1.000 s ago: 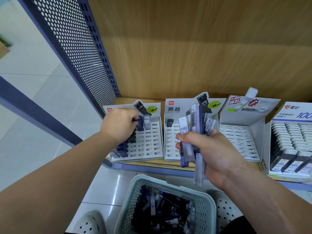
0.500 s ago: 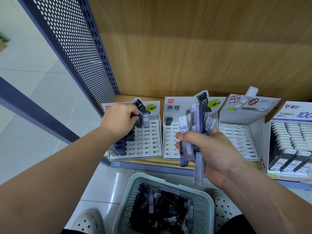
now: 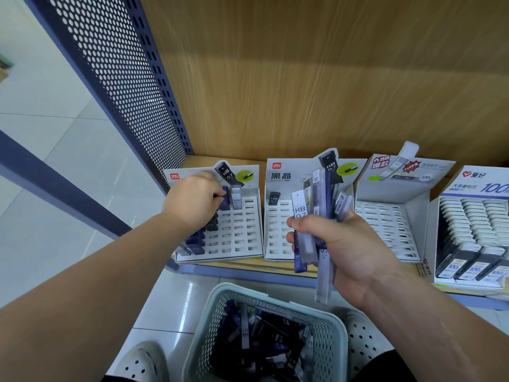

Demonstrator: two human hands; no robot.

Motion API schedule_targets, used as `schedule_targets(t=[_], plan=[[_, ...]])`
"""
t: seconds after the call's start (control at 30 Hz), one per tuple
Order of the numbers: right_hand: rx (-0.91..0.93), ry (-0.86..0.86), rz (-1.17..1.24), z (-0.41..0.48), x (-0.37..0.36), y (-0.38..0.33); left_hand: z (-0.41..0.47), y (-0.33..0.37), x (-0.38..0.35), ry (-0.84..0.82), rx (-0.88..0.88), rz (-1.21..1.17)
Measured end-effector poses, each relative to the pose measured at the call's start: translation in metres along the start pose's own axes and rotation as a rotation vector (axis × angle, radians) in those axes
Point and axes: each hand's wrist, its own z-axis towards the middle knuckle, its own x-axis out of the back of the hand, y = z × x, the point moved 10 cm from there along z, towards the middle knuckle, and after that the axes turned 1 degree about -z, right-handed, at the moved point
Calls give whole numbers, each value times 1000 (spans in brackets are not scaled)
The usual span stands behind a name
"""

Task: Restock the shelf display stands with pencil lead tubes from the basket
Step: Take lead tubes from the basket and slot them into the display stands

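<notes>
Head: blue tube [image 3: 224, 199] in left hand [image 3: 192, 201], bundle [image 3: 300, 209] in right hand [image 3: 347, 244]

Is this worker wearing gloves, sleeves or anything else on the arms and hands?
No. The left hand and right hand are bare, with no gloves, and no ring shows on the fingers in view. The left forearm and right forearm are bare too: no sleeve reaches into the picture, and no watch or band shows on either wrist.
</notes>
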Motion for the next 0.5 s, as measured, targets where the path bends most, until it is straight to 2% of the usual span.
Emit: schedule_targets(t=[0.1,0.17,0.2,0.27,0.33,0.37,0.43,0.5], plan=[[-9,0,23,0,0,0,0,7,2,-9,-20,61],[-19,5,34,1,0,1,2,14,12,15,7,10],[-22,7,31,1,0,1,3,19,20,41,45,-81],[-20,9,16,1,-1,1,3,30,27,22,198,-453],[-14,14,12,2,-3,1,-5,53,15,-156,356,-859],[-10,17,7,2,-3,1,-12,69,7,-277,397,-985],[6,16,-15,2,-5,0,-23,96,0,-420,399,-1101],[32,20,-50,2,-5,-1,-27,105,1,-417,404,-1138]])
